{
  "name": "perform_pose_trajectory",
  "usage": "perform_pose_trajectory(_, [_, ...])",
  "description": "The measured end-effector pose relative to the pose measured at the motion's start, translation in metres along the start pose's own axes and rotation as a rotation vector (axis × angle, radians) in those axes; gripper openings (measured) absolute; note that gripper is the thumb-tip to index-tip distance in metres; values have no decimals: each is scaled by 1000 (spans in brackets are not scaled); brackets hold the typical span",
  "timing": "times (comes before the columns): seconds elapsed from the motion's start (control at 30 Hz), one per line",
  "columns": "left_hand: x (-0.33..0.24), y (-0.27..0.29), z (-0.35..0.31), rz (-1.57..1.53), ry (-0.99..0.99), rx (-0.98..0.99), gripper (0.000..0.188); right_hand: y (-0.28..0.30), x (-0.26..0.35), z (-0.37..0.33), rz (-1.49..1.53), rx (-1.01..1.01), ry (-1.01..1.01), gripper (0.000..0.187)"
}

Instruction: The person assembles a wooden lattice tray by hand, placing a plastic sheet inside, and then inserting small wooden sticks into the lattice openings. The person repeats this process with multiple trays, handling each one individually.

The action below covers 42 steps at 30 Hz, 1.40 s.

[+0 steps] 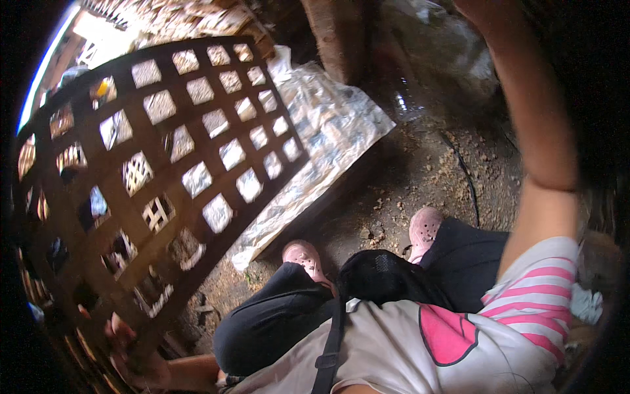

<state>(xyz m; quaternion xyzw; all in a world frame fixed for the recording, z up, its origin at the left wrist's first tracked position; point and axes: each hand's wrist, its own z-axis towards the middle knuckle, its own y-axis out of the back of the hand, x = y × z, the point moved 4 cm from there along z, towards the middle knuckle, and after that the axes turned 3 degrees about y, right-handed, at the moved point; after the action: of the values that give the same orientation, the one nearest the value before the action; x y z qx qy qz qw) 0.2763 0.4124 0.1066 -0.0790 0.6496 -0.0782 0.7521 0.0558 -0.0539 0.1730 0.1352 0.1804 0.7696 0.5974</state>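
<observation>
A dark brown lattice panel (172, 125) with rows of square openings stands tilted across the left half of the head view. At its lower edge, my left hand (131, 358) is closed on the panel, fingertips showing near the corner; part of the hand is in shadow. My right forearm reaches up along the right side to the top edge of the picture, and the right hand itself lies outside the view. Behind the panel, a crinkled silvery-white sheet (335, 121) lies spread out, partly seen through the openings.
Crumbs and small debris cover the dark ground (394, 197) around my pink clogs (425, 226). A thin black cord (469, 174) runs over it on the right. A brown post-like shape (335, 39) rises beyond the sheet, with a clear plastic bag (453, 59) beside it.
</observation>
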Motion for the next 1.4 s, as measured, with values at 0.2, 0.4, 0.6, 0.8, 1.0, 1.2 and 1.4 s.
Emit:
perform_pose_trajectory(0.2, [-1, -6, -14, -6, -138, 247, 56, 33, -20, -83, 111, 625, -516, 23])
perform_pose_trajectory(0.4, [7, -40, -38, 15, -144, 375, 55, 109, -6, -192, 78, 527, -767, 22])
perform_pose_trajectory(0.6, [-1, -75, -71, 79, -157, 478, 54, 139, 0, -300, 194, 505, -1075, 23])
perform_pose_trajectory(0.8, [-24, -101, -91, 51, -166, 648, 53, 162, -10, -338, 255, 323, -1076, 26])
perform_pose_trajectory(1.0, [-49, -167, -114, -134, -46, 1142, 53, 181, -4, -347, 262, 173, -1137, 30])
perform_pose_trajectory(1.2, [45, -287, -187, -339, 251, 1179, 53, 181, 2, -411, 260, 90, -1074, 30])
perform_pose_trajectory(1.4, [138, -337, -220, -359, 388, 1493, 36, 160, 20, -502, 238, 124, -1535, 21])
